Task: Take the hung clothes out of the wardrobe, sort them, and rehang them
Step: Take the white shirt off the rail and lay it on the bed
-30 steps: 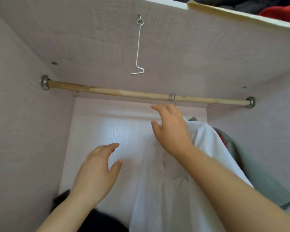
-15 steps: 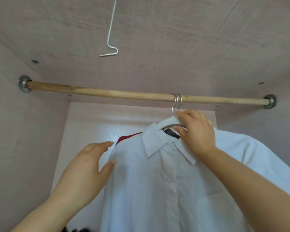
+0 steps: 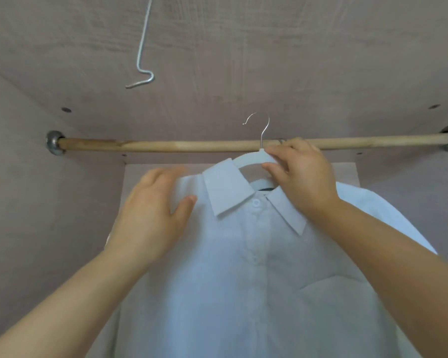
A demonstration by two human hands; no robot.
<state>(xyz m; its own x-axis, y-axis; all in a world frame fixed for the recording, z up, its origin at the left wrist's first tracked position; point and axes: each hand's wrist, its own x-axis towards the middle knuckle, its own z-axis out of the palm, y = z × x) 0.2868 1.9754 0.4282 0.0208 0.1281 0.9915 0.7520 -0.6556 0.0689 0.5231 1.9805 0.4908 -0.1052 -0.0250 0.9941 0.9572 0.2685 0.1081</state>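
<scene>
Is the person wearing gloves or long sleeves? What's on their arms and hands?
No gloves. The left hand and right hand are bare, with no rings showing. The left forearm and right forearm are bare too: no sleeve, watch or bracelet in view.

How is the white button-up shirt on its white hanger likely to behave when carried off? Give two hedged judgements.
Probably floppy: the white button-up shirt drapes in soft folds below the white hanger, so it would likely sway. Probably light: the right hand holds the hanger by a fingertip pinch. The left hand resting on its shoulder may steady it.
</scene>
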